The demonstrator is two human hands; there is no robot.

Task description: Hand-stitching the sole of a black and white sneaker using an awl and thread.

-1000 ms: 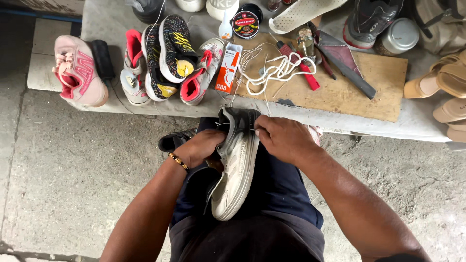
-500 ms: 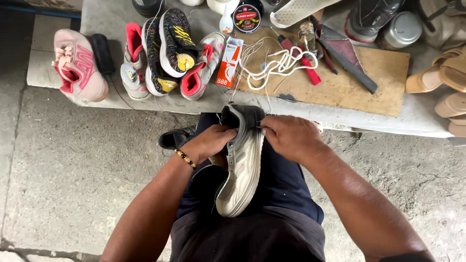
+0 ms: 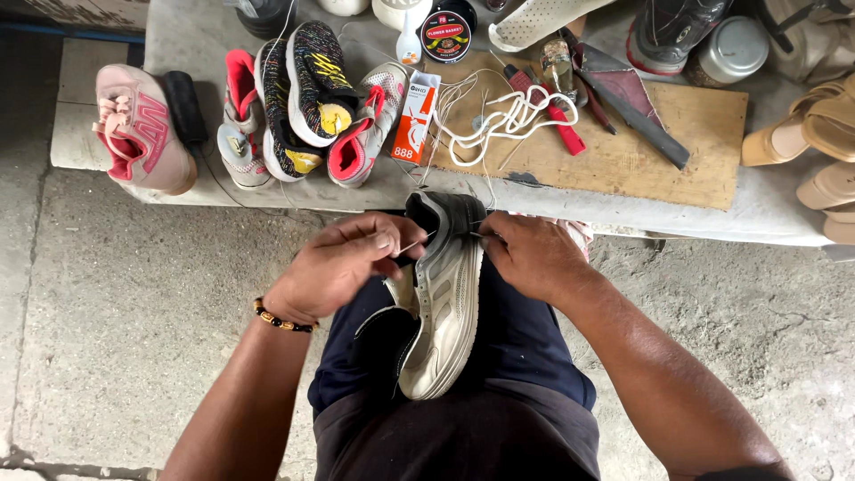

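A grey sneaker (image 3: 443, 307) with a pale sole lies on my lap, toe toward me and dark heel toward the bench. My left hand (image 3: 343, 265) pinches a thin white thread (image 3: 412, 244) that runs to the shoe's heel. My right hand (image 3: 525, 254) grips the heel end of the sneaker on its right side. A beaded bracelet (image 3: 283, 322) circles my left wrist.
A low concrete bench (image 3: 178, 36) ahead carries a pink sneaker (image 3: 142, 134), several colourful sneakers (image 3: 307, 102), an orange and white box (image 3: 415, 116), a white cord (image 3: 499, 116) on a wooden board (image 3: 686, 151), red-handled tools (image 3: 557, 111), a round tin (image 3: 447, 30) and tan sandals (image 3: 815, 134).
My left hand has moved left, away from the heel, drawing the thread out. The sneaker sits slightly higher on my lap, and my right hand stays on the heel.
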